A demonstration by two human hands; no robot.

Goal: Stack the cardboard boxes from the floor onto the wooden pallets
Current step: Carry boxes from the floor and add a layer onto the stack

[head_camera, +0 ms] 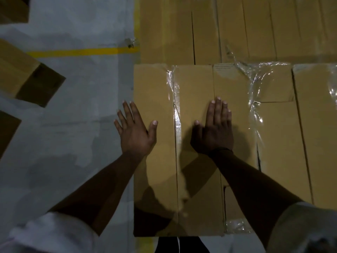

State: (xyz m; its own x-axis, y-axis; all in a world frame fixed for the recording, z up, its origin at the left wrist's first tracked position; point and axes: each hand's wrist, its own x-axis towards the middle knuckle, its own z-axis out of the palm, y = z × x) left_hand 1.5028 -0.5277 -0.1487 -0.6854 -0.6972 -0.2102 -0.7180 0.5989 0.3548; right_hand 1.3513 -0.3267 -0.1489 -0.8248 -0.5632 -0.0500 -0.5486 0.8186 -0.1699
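Lying flat across the top of a plain brown cardboard box [156,161], the right hand [215,132] had its fingers [218,110] straight and close together, palm down on the smooth board and holding nothing. The left hand [135,132] was spread wide at the box's left edge, thumb over the board and the other fingers [127,114] fanned out past the edge above the floor [73,143]. It gripped nothing, and whether it pressed on the box could not be told.

The box was rectangular and sat up among the stacked boxes. A glossy strip of clear tape [177,121] ran along its centre seam. Crinkled clear film [255,84] caught the light just to its right, partly covering a neighbouring box [317,125] that touched it. More stacked boxes [237,30] lay beyond it at a lower level, their flaps marked by dark seams.

Loose boxes [20,73] lay well apart on the dull grey floor at the left, cut off by the frame, near a yellow line [78,51]. White sleeves [54,232] filled the lower corners. Whatever the stack stood on was hidden beneath it, and the dim light blurred the box's near edge.
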